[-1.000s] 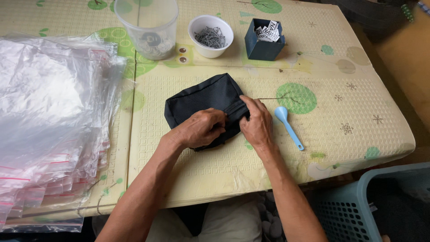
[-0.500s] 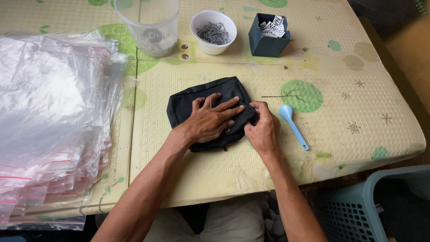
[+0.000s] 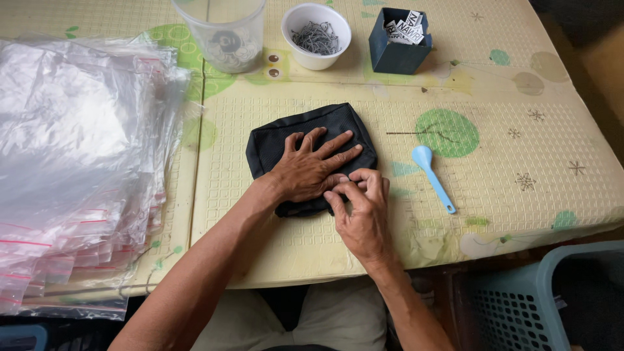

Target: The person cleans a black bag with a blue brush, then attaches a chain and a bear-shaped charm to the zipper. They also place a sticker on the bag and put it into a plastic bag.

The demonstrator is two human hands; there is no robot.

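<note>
A small black fabric pouch lies flat on the patterned table mat. My left hand presses down on top of it with the fingers spread. My right hand is at the pouch's near right edge, its fingertips bunched together and pinching at that edge. What the fingertips grip is hidden. A light blue plastic spoon lies on the mat just right of the pouch, apart from both hands.
A thick stack of clear zip bags covers the left side. At the back stand a clear plastic cup, a white bowl of small metal pieces and a dark blue box of printed tags. A blue-grey basket sits at bottom right.
My left hand has gone from gripping the pouch to lying flat on it with fingers spread. My right hand slid from the pouch's right side to its near edge.
</note>
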